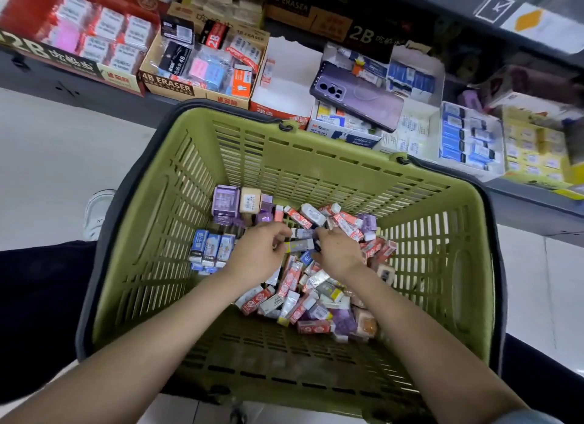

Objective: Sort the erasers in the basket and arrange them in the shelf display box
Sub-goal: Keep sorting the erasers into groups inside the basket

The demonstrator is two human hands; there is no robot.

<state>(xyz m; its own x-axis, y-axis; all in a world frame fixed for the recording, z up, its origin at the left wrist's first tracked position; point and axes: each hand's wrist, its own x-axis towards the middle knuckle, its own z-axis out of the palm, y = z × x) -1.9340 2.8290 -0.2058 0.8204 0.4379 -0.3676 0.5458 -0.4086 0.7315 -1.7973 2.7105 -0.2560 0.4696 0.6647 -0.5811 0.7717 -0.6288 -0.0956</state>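
Observation:
A green plastic basket (316, 158) sits in front of me with a heap of loose erasers (316, 297) on its floor: red-and-white, purple, white and beige ones. Blue-sleeved erasers (210, 249) stand grouped at the left, and purple boxed erasers (226, 202) lie at the back. Both my hands are down in the pile. My left hand (262, 249) and my right hand (336, 249) pinch the two ends of a small grey eraser (301, 245) between them. On the shelf beyond stands a white display box (284, 85) with nothing visible in it.
The shelf holds cardboard 4B eraser boxes (202, 66), a red 2B box (94, 34), and blue and yellow eraser boxes (467, 139) at the right. A purple phone (357, 94) lies across the boxes. A white shoe (98, 211) and tiled floor show at the left.

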